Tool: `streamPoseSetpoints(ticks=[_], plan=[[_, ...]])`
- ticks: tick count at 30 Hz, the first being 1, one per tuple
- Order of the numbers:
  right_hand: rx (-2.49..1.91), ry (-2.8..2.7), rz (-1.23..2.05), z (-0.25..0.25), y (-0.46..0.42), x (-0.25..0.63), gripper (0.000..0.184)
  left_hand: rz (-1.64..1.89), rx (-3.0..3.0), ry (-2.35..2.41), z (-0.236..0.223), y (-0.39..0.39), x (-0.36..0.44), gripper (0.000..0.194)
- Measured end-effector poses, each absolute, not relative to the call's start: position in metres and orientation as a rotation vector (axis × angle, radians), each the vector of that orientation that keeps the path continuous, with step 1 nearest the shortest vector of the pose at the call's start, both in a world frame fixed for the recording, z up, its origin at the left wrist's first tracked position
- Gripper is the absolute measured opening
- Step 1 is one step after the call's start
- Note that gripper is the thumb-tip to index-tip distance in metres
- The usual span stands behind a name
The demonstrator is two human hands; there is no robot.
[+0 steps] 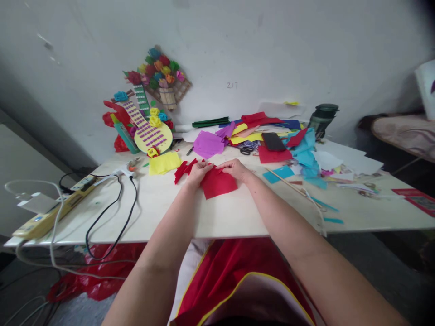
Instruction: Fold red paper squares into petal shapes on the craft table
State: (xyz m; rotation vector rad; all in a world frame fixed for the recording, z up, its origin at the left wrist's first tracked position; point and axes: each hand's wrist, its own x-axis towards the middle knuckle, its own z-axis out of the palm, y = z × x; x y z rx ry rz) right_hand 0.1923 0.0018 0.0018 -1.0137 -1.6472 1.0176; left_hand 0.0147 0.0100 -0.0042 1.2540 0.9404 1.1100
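A square of red crepe paper (219, 185) lies at the middle of the table, close in front of me. My left hand (200, 173) pinches its far left corner, fingers closed. At the far right part of the same edge, my right hand (236, 169) has thumb and fingers pressed together on the paper. Just left of my left hand are more folded red paper pieces (183, 170). Beyond them sits a stack of yellow paper squares (165, 163), and a purple sheet (209, 144) lies farther back.
A glue gun (126, 171) with a looping black cable and a power strip (57, 213) occupy the left. Scissors (246, 151), a dark flat object (273, 141) and heaped coloured paper lie behind. A decorated paper guitar (152, 136) leans at the wall; wooden sticks (288, 183) lie right.
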Motion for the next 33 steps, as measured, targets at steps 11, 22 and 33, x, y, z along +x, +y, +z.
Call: streamPoseSetpoints(ticks=[11, 22, 33], plan=[[-1.018, -1.674, 1.009, 0.0036, 0.0002, 0.1918, 0.027, 1.083, 1.234, 0.924, -0.0048, 0.0125, 0.0127, 0.023], [-0.913, -1.417, 1.265, 0.0061, -0.0013, 0.1954, 0.022, 1.06, 1.362, 0.892, -0.0019, 0.0082, 0.0141, 0.03], [-1.042, -1.355, 1.358, 0.0019, -0.0018, 0.1941, 0.029, 1.044, 1.434, 0.861, -0.0001, 0.0065, 0.0144, 0.031]])
